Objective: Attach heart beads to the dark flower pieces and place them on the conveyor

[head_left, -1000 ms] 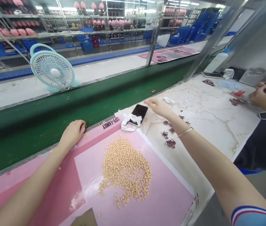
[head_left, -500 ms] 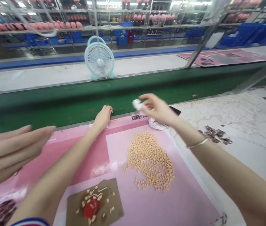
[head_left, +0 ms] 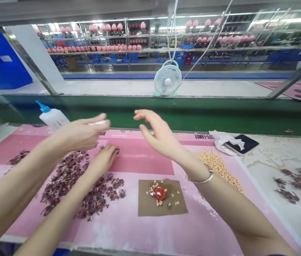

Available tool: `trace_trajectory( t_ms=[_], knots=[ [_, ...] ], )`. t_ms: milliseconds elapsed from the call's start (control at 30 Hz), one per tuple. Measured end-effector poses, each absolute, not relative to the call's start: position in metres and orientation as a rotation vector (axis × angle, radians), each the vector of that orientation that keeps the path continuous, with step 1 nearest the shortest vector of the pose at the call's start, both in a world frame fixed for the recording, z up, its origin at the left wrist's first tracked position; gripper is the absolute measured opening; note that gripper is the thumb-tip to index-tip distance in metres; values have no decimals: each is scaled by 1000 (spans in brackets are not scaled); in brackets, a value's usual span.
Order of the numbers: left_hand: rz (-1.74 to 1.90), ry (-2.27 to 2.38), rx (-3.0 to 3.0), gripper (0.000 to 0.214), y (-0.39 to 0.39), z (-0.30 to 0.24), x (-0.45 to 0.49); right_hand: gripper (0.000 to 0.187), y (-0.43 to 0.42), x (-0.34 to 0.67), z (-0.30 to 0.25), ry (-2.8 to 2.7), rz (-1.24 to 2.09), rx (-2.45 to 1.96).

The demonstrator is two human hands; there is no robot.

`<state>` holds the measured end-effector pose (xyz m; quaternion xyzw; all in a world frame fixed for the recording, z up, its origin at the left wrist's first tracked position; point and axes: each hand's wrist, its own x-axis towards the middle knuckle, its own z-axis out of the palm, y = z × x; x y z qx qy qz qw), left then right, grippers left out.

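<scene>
- Dark pieces (head_left: 65, 174): piled on pink mat (head_left: 161, 233), around left forearm (head_left: 75, 195); probably light, brittle. Pinch singly by the body (avoid thin ends).
- Left hand (head_left: 105, 157): fingers curled, dark bit (head_left: 117, 151) at tips; grip cannot be told.
- Right hand (head_left: 157, 131): raised, fingers parted, empty.

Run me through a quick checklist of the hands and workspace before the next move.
1. Right hand empty: ok; raised with fingers parted, nothing clearly in it.
2. Left hand empty: cannot tell; its curled fingertips are hard to make out.
3. Space free of other people's hands: not ok; a co-worker's hand reaches in, holding something white.
4. Brown sheet flat: ok; it bears a red dome.
5. Dark pile and tan pile apart: ok.
</scene>
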<state>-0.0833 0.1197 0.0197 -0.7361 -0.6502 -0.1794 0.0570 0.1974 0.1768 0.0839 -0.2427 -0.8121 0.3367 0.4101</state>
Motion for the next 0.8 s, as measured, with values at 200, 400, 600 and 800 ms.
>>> trace_trajectory(
  t_ms=[200, 400, 600, 800],
  knots=[
    [-333, -2066, -2313, 30, 58, -22, -88, 33, 146, 270, 64, -2088, 574, -918],
    [-311, -2089, -2352, 44, 39, -17, -87, 32, 84, 378, -14, -1856, 619, -1450],
    [-309, -1680, -2559, 53, 0, -51, -32, 22, 9, 418, -63, -1779, 358, -1638],
    [-339, -1618, -2390, 46, -9, -79, -32, 15, 8, 407, -71, -2003, -126, -1507]
  ],
)
